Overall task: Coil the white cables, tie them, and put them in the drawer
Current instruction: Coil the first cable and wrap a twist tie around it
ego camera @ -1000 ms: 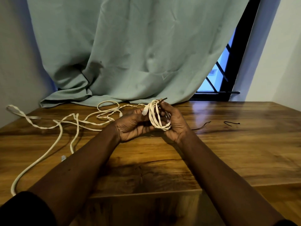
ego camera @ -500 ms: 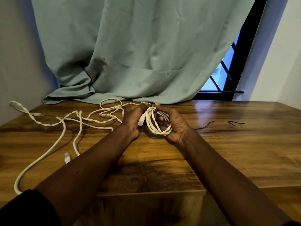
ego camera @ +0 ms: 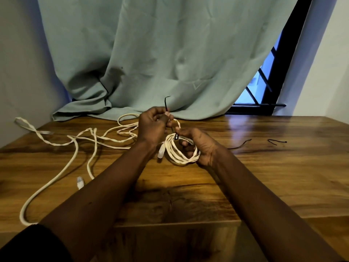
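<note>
step: tying the coil. Judged mid-cinch; drawer stage not begun and no drawer in view.
left hand [ego camera: 153, 127]: closed, thumb and fingers pinching the free end of the tie [ego camera: 166, 103], raised just behind the coil.
right hand [ego camera: 200, 146]: curled round the right side of the coil [ego camera: 177, 157], thumb by the tie's wrap at the top.
coil: above mid bench [ego camera: 264, 176], between the hands. Cannot tell if its low edge touches the wood.
coil axis: oval ring, tilted, opening facing up and toward the camera. Long axis runs far-left to near-right.
tie axis: free end points up and a little away, toward the curtain [ego camera: 151, 53], tip bent over.
plug [ego camera: 160, 153]: hangs off the coil's left side, pointing down.
loose cable [ego camera: 75, 148]: sprawled on the left of the bench, uncoiled, well apart from the coil.
spare ties [ego camera: 239, 145]: two dark strips on the bench to the right.
how to do it well: pull the tie straight along its own line while the right hand clamps all the turns flat together. Pin the wrap with the thumb so it does not slide round the ring.
risk: a turn may slip out on the ungripped left side, or the plug may get caught under the tie.
</note>
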